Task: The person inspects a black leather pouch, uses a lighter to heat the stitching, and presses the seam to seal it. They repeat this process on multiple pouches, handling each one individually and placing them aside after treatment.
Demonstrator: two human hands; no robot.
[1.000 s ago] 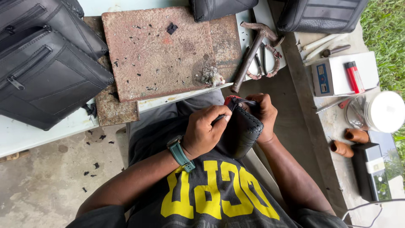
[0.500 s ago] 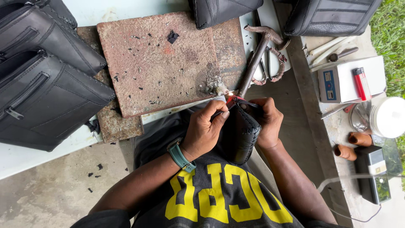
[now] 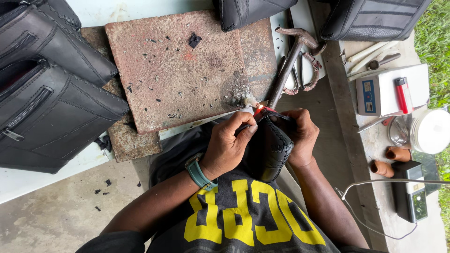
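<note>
Black leather pouch (image 3: 271, 150) with braided stitching along its edge sits in the person's lap, just below the near edge of the surface (image 3: 37, 182), held between both hands. Left hand (image 3: 228, 145) wraps over the pouch's left side, its fingers (image 3: 243, 129) curled and pressing on the top rim; a teal watch (image 3: 198, 172) sits on that wrist. Right hand (image 3: 300, 136) grips the pouch from the other side, fingers clenched around its upper edge. At the rim, between the two hands, a small orange-red glow (image 3: 258, 110) shows against the leather; what makes it is too small to tell.

Just above the hands lies a worn reddish stone slab (image 3: 187, 65), dotted with black scraps. A hammer (image 3: 290, 61) rests with its handle slanting down toward the glow and its head up beside the slab. Pliers (image 3: 304, 75) lie just right of the hammer handle. Several black leather bags (image 3: 51, 103) stand at the left, and two more at the top edge. On the right are a white box (image 3: 384, 91) with a red lighter (image 3: 403, 95) on top, a white lid (image 3: 431, 131), and two short brown tubes (image 3: 389, 161).
</note>
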